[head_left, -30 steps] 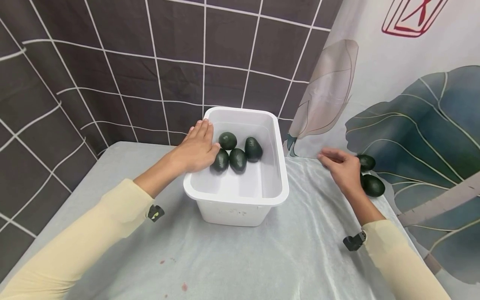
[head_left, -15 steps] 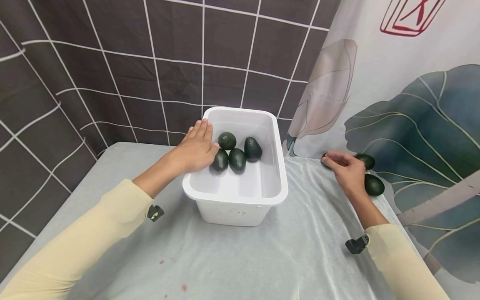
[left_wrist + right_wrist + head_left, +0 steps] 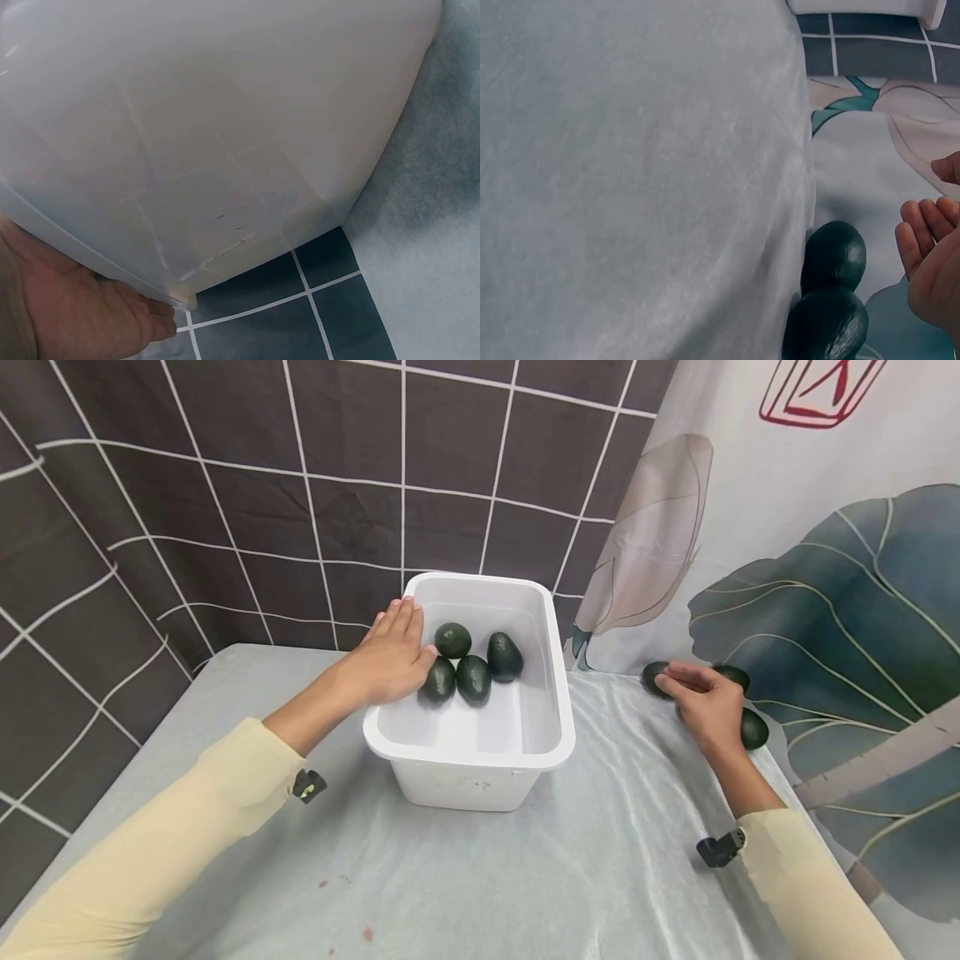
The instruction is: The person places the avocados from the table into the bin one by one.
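A white plastic tub (image 3: 468, 760) stands on the table, with several dark green avocados (image 3: 474, 681) inside. My left hand (image 3: 390, 656) lies with fingers extended along the tub's left rim. In the left wrist view, that hand (image 3: 82, 307) rests against the tub's edge. At the right, my right hand (image 3: 705, 702) is above a group of avocados (image 3: 754, 729), its fingers loosely bent. One avocado (image 3: 655, 679) shows just left of its fingertips. In the right wrist view, no object shows in the hand (image 3: 937, 262), and two avocados (image 3: 834, 256) lie beside it.
A grey cloth (image 3: 480, 877) covers the table and has folds on its right part. Behind stands a dark hanging sheet (image 3: 352, 518) with white grid lines. A leaf-patterned curtain (image 3: 810, 577) borders the right edge, close to the loose avocados.
My right hand has shifted right and slightly down, uncovering the leftmost avocado and covering more of the right ones. The left hand and tub stay put.
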`<state>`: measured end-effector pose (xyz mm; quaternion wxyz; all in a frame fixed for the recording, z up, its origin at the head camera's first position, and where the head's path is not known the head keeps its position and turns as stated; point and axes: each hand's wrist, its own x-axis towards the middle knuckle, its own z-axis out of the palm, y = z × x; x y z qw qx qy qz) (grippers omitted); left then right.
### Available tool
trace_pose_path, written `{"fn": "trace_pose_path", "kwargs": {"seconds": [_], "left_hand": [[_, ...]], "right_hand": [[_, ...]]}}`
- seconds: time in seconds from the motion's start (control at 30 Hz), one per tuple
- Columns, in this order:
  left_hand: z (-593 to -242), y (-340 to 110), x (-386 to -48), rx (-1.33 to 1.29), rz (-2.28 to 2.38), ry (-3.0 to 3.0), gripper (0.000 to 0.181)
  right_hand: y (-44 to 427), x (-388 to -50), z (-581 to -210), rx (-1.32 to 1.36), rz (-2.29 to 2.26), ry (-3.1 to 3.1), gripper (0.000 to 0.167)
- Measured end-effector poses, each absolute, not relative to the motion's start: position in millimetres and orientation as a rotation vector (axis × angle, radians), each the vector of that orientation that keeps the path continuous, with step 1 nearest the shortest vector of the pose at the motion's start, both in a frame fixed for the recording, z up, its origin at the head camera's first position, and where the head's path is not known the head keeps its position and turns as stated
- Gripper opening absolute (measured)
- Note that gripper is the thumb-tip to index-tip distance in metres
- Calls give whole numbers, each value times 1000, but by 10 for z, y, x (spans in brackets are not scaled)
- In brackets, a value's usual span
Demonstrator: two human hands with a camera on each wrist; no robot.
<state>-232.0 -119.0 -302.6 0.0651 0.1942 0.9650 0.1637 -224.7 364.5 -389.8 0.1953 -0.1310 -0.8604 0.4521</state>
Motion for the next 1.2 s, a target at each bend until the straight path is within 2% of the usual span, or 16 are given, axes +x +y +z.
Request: {"fn": "trace_pose_path", "kwargs": {"seconds": [0.87,1.2], "left_hand": [[-3034,-1198,-2324,586,484,2910,80],[-3025,-1193,-2325,594,492,2915,80]], "right_hand": [[3994,-2168,-3972,-470,1393,-2271,48],[4099,-2147,-3961,-634,1350,-2294,50]]}}
